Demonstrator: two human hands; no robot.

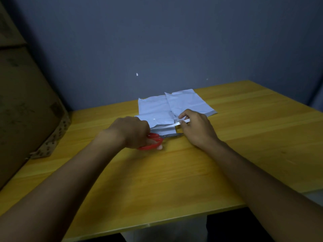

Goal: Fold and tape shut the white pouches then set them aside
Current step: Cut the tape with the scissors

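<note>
white pouches (176,106) lie overlapped at the far middle of the yellow wooden table (244,154), just before the grey wall (157,41). left hand (130,131) has fingers curled through the handles of red scissors (152,142), blades reaching under the near pouch edge. right hand (195,127) pinches a white tape strip (181,122) over that edge; cardboard boxes (26,102) stand at left.
</note>
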